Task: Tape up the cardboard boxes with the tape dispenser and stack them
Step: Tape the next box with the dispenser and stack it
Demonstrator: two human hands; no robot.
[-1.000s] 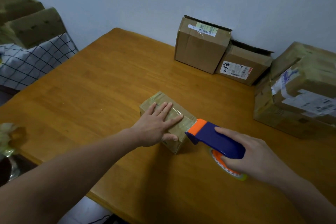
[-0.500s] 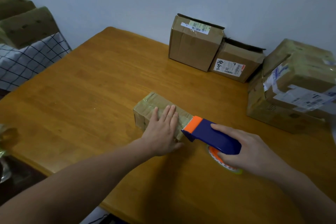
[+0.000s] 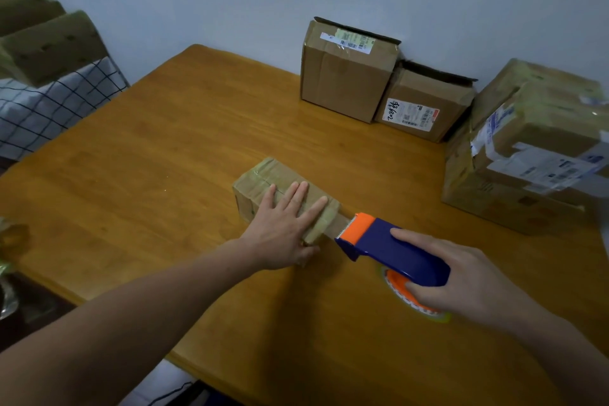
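Note:
A small taped cardboard box (image 3: 263, 180) lies in the middle of the wooden table (image 3: 158, 158). My left hand (image 3: 285, 227) presses flat on the box's near end, fingers straight. My right hand (image 3: 461, 280) grips a blue and orange tape dispenser (image 3: 382, 242) just right of the box. A short strip of tape runs from the dispenser's orange head to the box's near end.
Two open cardboard boxes (image 3: 346, 76) (image 3: 425, 102) stand against the back wall. A stack of larger taped boxes (image 3: 527, 148) fills the right side. At the left, a checked cloth (image 3: 43, 109) with boxes on it lies beside the table.
The dispenser has pulled a little way right of the box, and a strip of tape shows between them. My left hand stays flat on the box.

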